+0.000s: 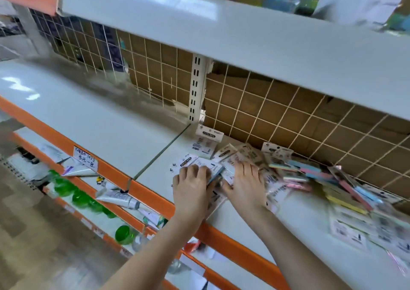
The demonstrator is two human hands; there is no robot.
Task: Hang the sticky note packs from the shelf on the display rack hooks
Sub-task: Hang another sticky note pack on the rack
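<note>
resting on a loose heap of flat, glossy sticky note packs [224, 156] on the smooth grey shelf [99, 121]: left hand [192, 187] curled around one pack's edge, right hand [245, 184] spread flat, fingers straight. pastel packs [315, 174] strewn rightward, blurred. wire grid [277, 116] over brown cardboard behind. green bottles [73, 194] on lower shelf.

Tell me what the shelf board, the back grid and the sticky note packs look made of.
Shelf board: likely painted metal, with a glossy sheen. Back grid: thin cream-coated wire, brown cardboard behind. Sticky note packs: paper pads and printed cards, seemingly in clear plastic film.
</note>
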